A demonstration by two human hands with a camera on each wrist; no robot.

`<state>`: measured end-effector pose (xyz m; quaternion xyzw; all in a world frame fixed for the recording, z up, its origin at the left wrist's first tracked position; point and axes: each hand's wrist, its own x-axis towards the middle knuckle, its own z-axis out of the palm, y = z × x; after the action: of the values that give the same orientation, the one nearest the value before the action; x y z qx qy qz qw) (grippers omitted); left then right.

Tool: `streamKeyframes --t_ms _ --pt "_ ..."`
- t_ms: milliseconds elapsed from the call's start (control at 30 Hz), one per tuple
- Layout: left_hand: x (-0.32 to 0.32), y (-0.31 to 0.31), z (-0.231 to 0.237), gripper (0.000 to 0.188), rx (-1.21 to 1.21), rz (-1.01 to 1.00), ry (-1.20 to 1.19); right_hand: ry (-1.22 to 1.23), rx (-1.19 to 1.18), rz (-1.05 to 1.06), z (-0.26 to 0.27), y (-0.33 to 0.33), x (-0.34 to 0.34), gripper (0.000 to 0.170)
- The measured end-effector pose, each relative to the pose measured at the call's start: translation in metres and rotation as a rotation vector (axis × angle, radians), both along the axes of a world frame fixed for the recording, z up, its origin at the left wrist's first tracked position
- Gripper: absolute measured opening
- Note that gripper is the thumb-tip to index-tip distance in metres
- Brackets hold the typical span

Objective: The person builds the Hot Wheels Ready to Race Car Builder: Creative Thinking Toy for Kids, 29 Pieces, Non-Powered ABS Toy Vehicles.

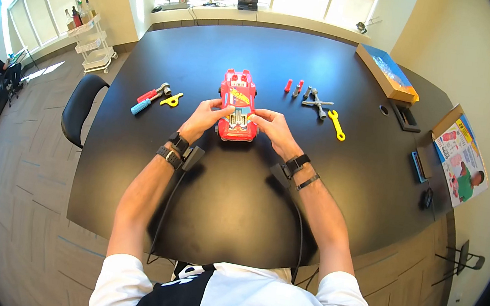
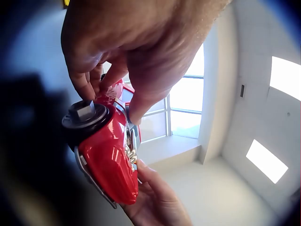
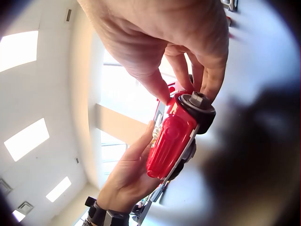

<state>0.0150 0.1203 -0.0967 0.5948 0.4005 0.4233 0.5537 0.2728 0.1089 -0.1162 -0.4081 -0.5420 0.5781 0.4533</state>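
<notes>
A red toy car [image 1: 240, 93] with a silver engine piece and black wheels is held between both hands near the middle of the black table. The left hand [image 1: 203, 116] grips its left side, thumb on top by the engine. From the other side the right hand [image 1: 275, 132] holds the car, its thumb on the top edge. In the left wrist view the left hand [image 2: 136, 47] pinches the red body [image 2: 110, 165] beside a wheel with a grey hex nut. The right wrist view has the right hand [image 3: 169, 42] gripping the body [image 3: 171, 146] just behind a similar wheel.
Left of the car lie a blue-handled screwdriver [image 1: 141, 106], a red-handled tool and a yellow piece [image 1: 172, 99]. On the right are red-capped pieces, a grey cross-shaped wrench [image 1: 318, 103] and a yellow wrench [image 1: 336, 126]. Boxes [image 1: 385, 74] stand at the right edge.
</notes>
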Motion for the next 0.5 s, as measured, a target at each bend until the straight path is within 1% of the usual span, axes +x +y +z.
streamKeyframes --t_ms 133,233,300,433,500 --pt "0.003 0.012 -0.011 0.050 -0.066 0.011 0.007 -0.023 0.011 -0.053 -0.006 0.004 -0.002 0.039" --pt "0.007 0.021 -0.024 0.054 -0.060 0.029 0.001 -0.055 -0.002 -0.094 -0.018 0.011 -0.002 0.040" --pt "0.009 0.023 -0.033 0.058 -0.070 0.031 -0.048 -0.070 0.043 -0.121 -0.028 0.016 0.001 0.040" --pt "0.002 0.014 -0.036 0.060 -0.057 0.036 -0.103 -0.012 0.039 -0.129 -0.029 0.014 0.002 0.040" --pt "-0.004 0.013 -0.043 0.055 -0.041 0.042 -0.123 0.004 0.035 -0.128 -0.031 0.014 0.003 0.041"
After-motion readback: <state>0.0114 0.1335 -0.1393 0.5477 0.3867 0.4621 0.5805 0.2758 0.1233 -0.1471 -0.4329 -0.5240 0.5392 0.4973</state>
